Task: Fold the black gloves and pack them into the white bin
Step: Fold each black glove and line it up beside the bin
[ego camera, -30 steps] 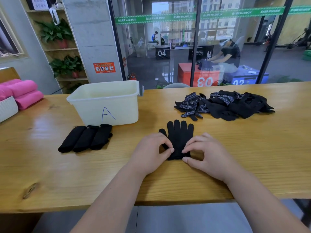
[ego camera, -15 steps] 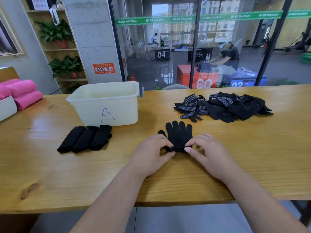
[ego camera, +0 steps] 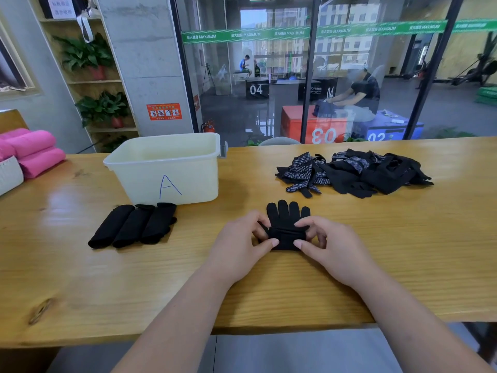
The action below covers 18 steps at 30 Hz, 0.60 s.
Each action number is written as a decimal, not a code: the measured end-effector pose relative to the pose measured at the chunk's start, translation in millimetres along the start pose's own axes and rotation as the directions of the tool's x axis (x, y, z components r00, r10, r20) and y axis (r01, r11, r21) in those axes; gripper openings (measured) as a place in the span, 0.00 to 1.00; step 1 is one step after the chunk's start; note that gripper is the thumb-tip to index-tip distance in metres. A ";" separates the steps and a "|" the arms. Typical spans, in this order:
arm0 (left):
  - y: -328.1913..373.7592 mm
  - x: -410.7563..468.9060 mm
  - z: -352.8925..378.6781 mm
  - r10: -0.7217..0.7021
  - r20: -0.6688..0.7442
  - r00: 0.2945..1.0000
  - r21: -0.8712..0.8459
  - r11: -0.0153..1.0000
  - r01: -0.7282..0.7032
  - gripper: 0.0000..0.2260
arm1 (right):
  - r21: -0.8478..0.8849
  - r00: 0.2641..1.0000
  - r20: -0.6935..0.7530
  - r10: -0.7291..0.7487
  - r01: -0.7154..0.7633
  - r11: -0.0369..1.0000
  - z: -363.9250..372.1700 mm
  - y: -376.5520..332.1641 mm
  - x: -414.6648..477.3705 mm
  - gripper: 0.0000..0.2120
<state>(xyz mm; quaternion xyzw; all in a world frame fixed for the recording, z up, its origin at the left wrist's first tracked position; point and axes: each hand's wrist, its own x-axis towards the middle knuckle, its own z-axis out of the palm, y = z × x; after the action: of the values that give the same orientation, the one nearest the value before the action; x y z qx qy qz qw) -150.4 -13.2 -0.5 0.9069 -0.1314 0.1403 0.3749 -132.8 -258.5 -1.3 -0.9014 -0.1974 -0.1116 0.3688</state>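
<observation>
Across the wooden table (ego camera: 376, 251), a black glove (ego camera: 287, 219) lay just in front of me, its fingers pointing away. My left hand (ego camera: 239, 243) and right hand (ego camera: 330, 249) each pinched its folded near end between thumb and curled fingers. The white bin (ego camera: 166, 173) stood far left with three folded gloves (ego camera: 134, 224) lying just in front of it, and a loose glove pile (ego camera: 355, 170) lay far right.

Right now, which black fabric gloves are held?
The half-rolled black glove pinched by left hand and right hand; three rolled gloves and loose pile lie apart.
</observation>
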 end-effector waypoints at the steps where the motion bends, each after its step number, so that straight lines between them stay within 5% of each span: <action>1: 0.2 0.4 0.4 0.010 -0.012 1.000 0.022 1.000 -0.010 0.14 | -0.030 1.000 -0.008 -0.006 0.005 1.000 0.0 -1.7 -0.6 0.16; 7: -3.9 3.3 5.4 0.189 -0.037 0.981 0.239 0.955 -0.174 0.02 | -0.294 0.995 -0.057 -0.076 0.056 0.954 3.5 -5.2 -4.2 0.06; 13: -5.2 3.3 8.9 0.256 -0.034 0.966 0.387 0.895 -0.224 0.10 | -0.516 0.980 -0.098 -0.176 0.101 0.850 10.2 -4.6 -2.7 0.10; 18: -2.6 0.1 8.5 0.244 0.004 0.970 0.403 0.887 -0.225 0.13 | -0.489 0.981 -0.035 -0.190 0.149 0.860 6.3 -5.9 -3.2 0.13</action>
<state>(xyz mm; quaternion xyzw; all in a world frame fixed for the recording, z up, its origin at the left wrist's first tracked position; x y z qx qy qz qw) -148.0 -17.5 -7.9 0.9382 -0.1999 0.2295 0.1646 -137.9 -251.1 -3.2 -0.9386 -0.2264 -0.2263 0.1284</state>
